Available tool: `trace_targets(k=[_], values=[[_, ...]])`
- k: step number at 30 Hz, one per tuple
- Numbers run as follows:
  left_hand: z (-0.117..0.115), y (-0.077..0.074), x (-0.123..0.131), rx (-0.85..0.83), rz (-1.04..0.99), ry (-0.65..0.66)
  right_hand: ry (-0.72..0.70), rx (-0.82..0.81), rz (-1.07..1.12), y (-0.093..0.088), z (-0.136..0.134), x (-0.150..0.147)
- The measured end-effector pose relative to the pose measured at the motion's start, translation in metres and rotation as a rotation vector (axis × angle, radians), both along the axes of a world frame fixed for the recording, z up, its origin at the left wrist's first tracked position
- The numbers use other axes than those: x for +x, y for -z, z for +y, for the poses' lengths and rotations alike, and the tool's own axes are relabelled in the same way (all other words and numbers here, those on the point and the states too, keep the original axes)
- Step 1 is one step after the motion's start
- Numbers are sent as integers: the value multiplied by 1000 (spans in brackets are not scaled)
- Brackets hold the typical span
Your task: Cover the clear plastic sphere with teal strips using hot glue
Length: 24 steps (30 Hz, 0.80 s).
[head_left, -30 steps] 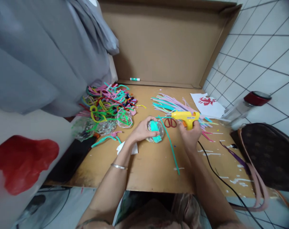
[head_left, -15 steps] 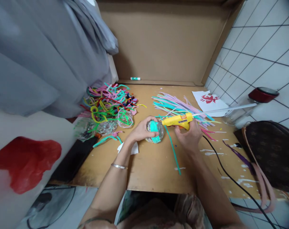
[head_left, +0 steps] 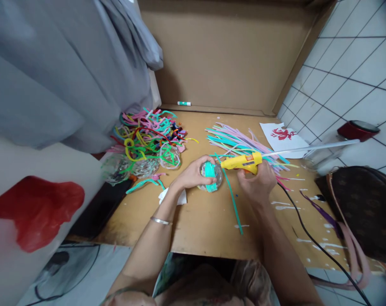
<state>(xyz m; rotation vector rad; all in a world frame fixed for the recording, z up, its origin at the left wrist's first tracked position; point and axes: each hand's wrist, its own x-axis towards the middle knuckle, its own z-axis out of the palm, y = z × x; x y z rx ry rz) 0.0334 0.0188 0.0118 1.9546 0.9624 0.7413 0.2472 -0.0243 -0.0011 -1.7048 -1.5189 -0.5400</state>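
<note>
My left hand point(head_left: 197, 174) grips a small round clear container point(head_left: 219, 180) from its left side, fingers and thumb curled around it. Turquoise pipe cleaner strips point(head_left: 210, 175) lie across the container's face. In my right hand point(head_left: 259, 180) is a yellow glue gun point(head_left: 242, 162), a long clear glue stick point(head_left: 310, 148) jutting from its back. The gun's nozzle points left and is at the container's right edge; whether it touches the strips I cannot tell. A single green pipe cleaner point(head_left: 232, 199) lies on the table between my hands.
Tangled pipe cleaners point(head_left: 145, 136) and clear containers point(head_left: 145, 166) sit at left. Straight pipe cleaners point(head_left: 227, 138) lie behind the gun. A black cord point(head_left: 302, 223) runs down right, near a brown bag point(head_left: 361, 208) and a lidded jar point(head_left: 355, 131). A white scrap point(head_left: 181, 198) lies by my left wrist.
The whole view has shifted slightly, so everything sits a little further right. Both hands keep their holds, and the glue gun's nozzle stays at the container's edge.
</note>
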Motion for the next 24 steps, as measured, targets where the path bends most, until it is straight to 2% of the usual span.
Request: trace_targets(k=[6, 24], values=[[1, 3, 0, 4, -31, 21, -17, -11, -26, 1, -1, 2], [-1, -1, 2, -16, -17, -3, -23, -23, -42, 3, -2, 3]])
